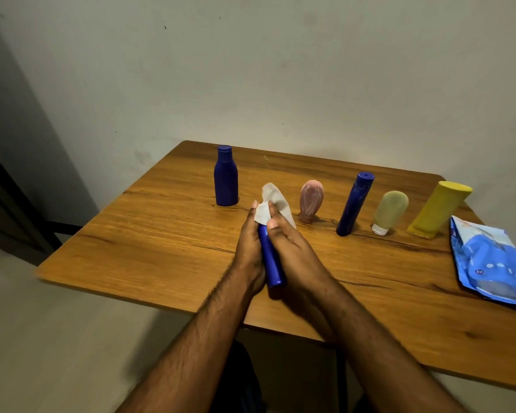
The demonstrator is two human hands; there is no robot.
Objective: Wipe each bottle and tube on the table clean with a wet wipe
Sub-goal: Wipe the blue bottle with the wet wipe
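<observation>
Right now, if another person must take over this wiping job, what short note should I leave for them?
Left hand grips the blue tube, held above the table.
Right hand presses the wipe on the tube's upper end.
Standing in a row: blue bottle, pink tube, tall blue tube, pale green tube, yellow bottle. Wipe pack lies at right.
Done: cannot tell which are already wiped.
Left: finish this tube, then the rest.

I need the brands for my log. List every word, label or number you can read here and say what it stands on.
No text can be read.
Blue wet wipe pack: printed marks and a small dark badge, too blurred to read.
Bottles and tubes, including the blue tube in hand: no legible label shows.
</observation>
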